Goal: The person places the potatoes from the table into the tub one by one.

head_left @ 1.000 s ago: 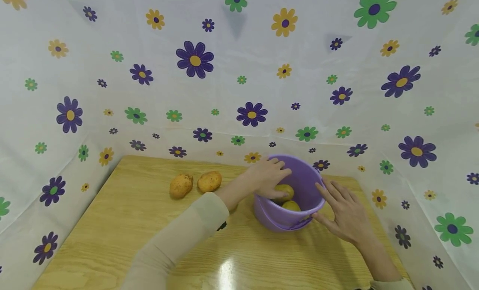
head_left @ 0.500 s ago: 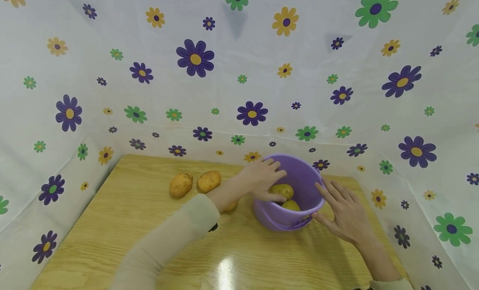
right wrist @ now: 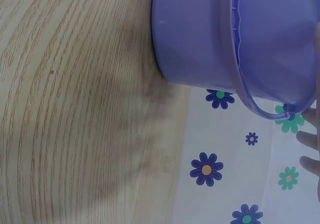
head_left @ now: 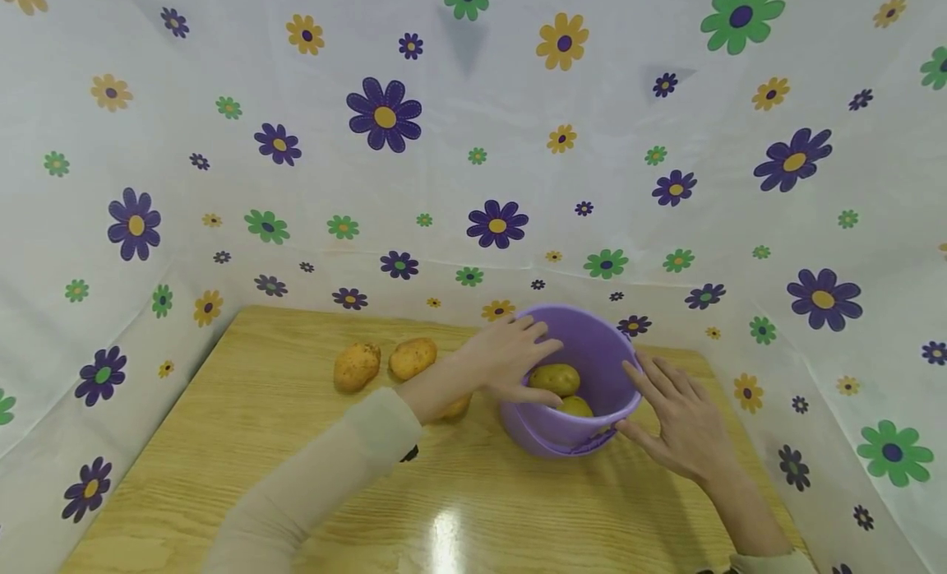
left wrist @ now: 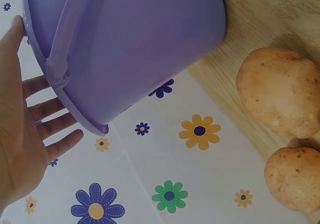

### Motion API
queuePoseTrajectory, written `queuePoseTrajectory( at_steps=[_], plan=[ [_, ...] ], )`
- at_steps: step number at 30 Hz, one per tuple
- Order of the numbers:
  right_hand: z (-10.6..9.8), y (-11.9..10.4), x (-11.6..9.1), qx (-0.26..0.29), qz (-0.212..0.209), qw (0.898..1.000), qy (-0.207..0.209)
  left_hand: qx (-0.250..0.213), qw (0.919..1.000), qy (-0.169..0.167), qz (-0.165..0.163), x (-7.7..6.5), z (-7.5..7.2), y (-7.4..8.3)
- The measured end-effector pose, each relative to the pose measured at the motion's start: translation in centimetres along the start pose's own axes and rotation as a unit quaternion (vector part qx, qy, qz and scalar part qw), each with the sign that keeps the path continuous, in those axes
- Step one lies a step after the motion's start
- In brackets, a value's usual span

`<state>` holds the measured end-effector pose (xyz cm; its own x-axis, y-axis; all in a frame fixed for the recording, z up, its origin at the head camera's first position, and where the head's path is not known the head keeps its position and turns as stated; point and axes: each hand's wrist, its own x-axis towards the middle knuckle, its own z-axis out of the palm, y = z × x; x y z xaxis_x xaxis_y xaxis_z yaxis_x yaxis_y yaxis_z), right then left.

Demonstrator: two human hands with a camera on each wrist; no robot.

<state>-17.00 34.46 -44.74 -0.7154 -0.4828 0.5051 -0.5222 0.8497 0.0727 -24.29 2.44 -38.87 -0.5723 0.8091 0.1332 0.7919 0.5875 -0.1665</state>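
Observation:
A purple bucket [head_left: 546, 436] with a handle stands on the table, tilted in my view so its inside shows. Two potatoes lie visible inside it, one [head_left: 555, 380] above the other [head_left: 575, 406]. My left hand [head_left: 506, 362] is over the bucket's left rim, fingers spread and holding nothing; the left wrist view shows its palm [left wrist: 22, 129] beside the rim. With extended fingers, my right hand [head_left: 684, 422] touches the right side of the rim. Left of the bucket lie two potatoes [head_left: 357, 367] [head_left: 413, 358], and a third [head_left: 456, 407] is partly hidden under my left forearm.
The wooden table [head_left: 244, 442] ends at a white cloth [head_left: 473, 187] printed with flowers, which rises behind it and on both sides. The bucket's handle [right wrist: 232, 49] hangs down along its near side.
My left hand has drawn back to the left from inside the bucket, letting go of the upper potato, which now shows fully. The right hand has stayed at the rim.

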Motion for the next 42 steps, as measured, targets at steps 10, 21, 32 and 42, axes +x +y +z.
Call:
queuePoseTrajectory(
  at_steps=[10, 21, 32, 42],
  plan=[
    [-0.1, 0.0, 0.0, -0.005, 0.002, 1.000, -0.013, 0.009, 0.9999, 0.002, 0.009, -1.3, 0.7, -0.3],
    [-0.1, 0.0, -0.1, -0.004, 0.005, 1.000, -0.009, -0.018, 0.9995, 0.019, 0.016, -3.7, 1.7, -1.2],
    [-0.1, 0.1, -0.1, -0.002, 0.006, 1.000, -0.005, -0.010, 0.9987, 0.046, 0.020, -6.3, 2.4, -2.3],
    [0.2, 0.2, -0.1, -0.001, 0.000, 1.000, -0.001, -0.009, 0.9973, 0.072, 0.011, -8.7, 3.6, -3.7]
  ],
)
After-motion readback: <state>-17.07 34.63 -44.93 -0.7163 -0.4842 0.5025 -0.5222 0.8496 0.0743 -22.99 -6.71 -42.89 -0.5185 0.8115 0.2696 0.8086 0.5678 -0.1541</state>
